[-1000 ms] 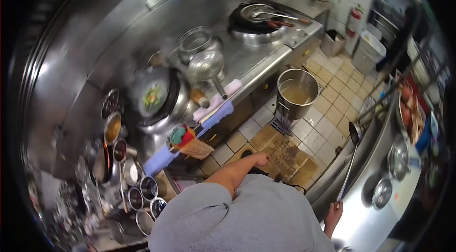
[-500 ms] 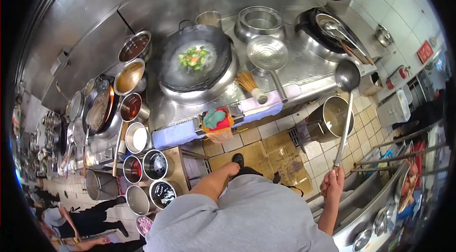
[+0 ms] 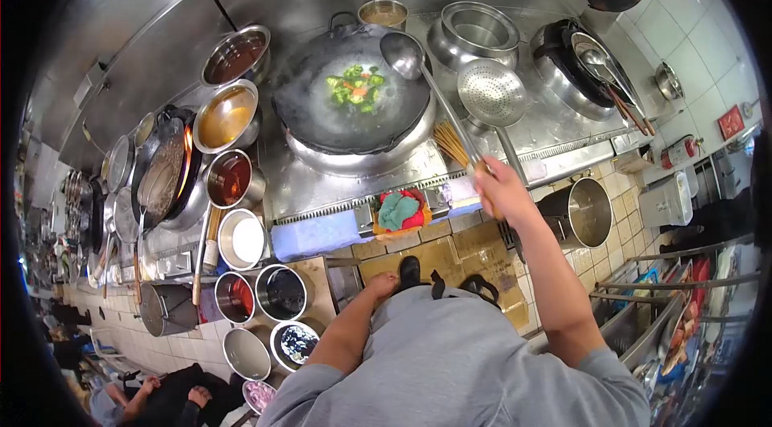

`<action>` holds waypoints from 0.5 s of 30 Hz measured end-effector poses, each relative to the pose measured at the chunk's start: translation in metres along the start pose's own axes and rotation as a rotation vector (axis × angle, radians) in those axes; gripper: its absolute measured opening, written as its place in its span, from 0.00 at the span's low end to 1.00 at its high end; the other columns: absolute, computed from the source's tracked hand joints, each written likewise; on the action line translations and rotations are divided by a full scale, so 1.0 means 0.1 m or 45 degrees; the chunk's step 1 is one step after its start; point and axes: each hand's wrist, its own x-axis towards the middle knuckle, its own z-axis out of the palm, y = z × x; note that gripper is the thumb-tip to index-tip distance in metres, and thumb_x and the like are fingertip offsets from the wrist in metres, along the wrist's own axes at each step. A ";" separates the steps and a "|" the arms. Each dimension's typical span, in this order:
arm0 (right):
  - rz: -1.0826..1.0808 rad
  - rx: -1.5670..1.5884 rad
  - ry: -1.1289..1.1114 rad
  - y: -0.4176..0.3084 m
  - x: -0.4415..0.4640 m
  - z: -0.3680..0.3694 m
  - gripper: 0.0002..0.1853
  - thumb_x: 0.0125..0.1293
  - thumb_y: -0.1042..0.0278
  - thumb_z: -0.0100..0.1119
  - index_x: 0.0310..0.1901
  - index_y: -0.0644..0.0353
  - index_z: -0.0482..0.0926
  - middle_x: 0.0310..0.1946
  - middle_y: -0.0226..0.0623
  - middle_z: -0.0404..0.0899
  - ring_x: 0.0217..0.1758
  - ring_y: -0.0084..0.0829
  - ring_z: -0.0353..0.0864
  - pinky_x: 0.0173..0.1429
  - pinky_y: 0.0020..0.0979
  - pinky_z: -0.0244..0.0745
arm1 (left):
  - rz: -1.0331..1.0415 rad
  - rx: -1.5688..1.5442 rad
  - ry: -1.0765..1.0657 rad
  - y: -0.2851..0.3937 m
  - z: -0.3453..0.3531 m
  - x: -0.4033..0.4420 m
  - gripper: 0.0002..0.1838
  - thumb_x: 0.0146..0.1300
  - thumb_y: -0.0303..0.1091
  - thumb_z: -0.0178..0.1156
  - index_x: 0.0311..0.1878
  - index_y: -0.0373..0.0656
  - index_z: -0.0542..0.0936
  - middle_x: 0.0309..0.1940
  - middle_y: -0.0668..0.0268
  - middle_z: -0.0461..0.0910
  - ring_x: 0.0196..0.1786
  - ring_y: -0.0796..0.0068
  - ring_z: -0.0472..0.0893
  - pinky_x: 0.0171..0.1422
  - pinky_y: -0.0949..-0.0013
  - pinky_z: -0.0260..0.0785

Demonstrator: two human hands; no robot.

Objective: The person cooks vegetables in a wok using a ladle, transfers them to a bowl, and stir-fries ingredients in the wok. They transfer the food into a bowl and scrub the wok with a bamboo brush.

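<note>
The right hand [image 3: 498, 188] grips the ladle [image 3: 439, 97] far down its long handle, probably to stay clear of the heat, its bowl [image 3: 401, 55] by the right rim of the wok [image 3: 291, 109] holding vegetables [image 3: 354, 89], while whether the left hand [image 3: 383, 285] is clenched cannot be told.

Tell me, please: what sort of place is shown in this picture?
Most probably a restaurant or other commercial kitchen. A large wok of green and orange food steams on a long metal range, the person's right hand holds a long ladle, and metal pots are grouped nearby.
</note>
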 end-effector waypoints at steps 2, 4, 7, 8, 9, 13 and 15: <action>-0.011 -0.075 -0.012 0.05 0.48 0.15 0.06 0.67 0.67 0.49 0.41 0.57 0.67 0.21 0.27 0.67 0.14 0.17 0.62 0.16 0.21 0.58 | 0.001 -0.079 0.044 -0.05 0.09 -0.05 0.20 0.59 0.48 0.53 0.48 0.47 0.80 0.45 0.57 0.81 0.49 0.59 0.79 0.56 0.63 0.69; 0.008 -0.126 -0.006 0.10 0.80 0.40 0.05 0.67 0.66 0.49 0.40 0.55 0.66 0.21 0.26 0.67 0.14 0.17 0.62 0.17 0.21 0.59 | -0.028 -0.286 0.063 0.04 0.03 -0.23 0.18 0.59 0.46 0.54 0.48 0.48 0.80 0.44 0.60 0.81 0.49 0.63 0.80 0.55 0.65 0.70; 0.195 0.154 -0.066 0.17 0.97 0.70 0.05 0.68 0.65 0.49 0.39 0.54 0.66 0.23 0.26 0.67 0.17 0.17 0.63 0.18 0.20 0.60 | -0.145 -0.333 0.134 0.05 0.01 -0.39 0.18 0.59 0.44 0.55 0.50 0.47 0.79 0.44 0.61 0.82 0.48 0.66 0.80 0.54 0.67 0.70; 0.256 0.358 -0.171 0.20 0.98 0.77 0.05 0.68 0.65 0.49 0.41 0.53 0.66 0.23 0.27 0.67 0.17 0.18 0.64 0.18 0.21 0.60 | -0.157 -0.341 0.138 0.03 0.00 -0.43 0.18 0.59 0.44 0.55 0.50 0.47 0.79 0.44 0.61 0.82 0.48 0.66 0.80 0.54 0.67 0.70; 0.319 0.562 -0.274 0.20 0.97 0.83 0.05 0.68 0.65 0.49 0.43 0.51 0.67 0.24 0.27 0.67 0.18 0.19 0.64 0.19 0.21 0.61 | -0.190 -0.404 0.123 0.00 0.02 -0.46 0.18 0.59 0.43 0.55 0.50 0.46 0.79 0.44 0.60 0.82 0.47 0.66 0.80 0.54 0.67 0.70; 0.485 0.937 -0.557 0.22 0.84 0.69 0.10 0.69 0.63 0.49 0.49 0.54 0.69 0.24 0.26 0.66 0.17 0.15 0.62 0.19 0.18 0.60 | -0.182 -0.485 0.152 -0.18 0.12 -0.43 0.19 0.59 0.43 0.56 0.51 0.46 0.79 0.45 0.59 0.81 0.47 0.67 0.80 0.54 0.67 0.70; 0.547 1.046 -0.661 0.28 0.76 0.51 0.12 0.69 0.63 0.49 0.51 0.56 0.68 0.24 0.26 0.66 0.17 0.14 0.62 0.18 0.17 0.59 | -0.192 -0.474 0.140 -0.29 0.20 -0.30 0.19 0.59 0.43 0.56 0.51 0.46 0.79 0.46 0.59 0.81 0.47 0.67 0.80 0.54 0.67 0.70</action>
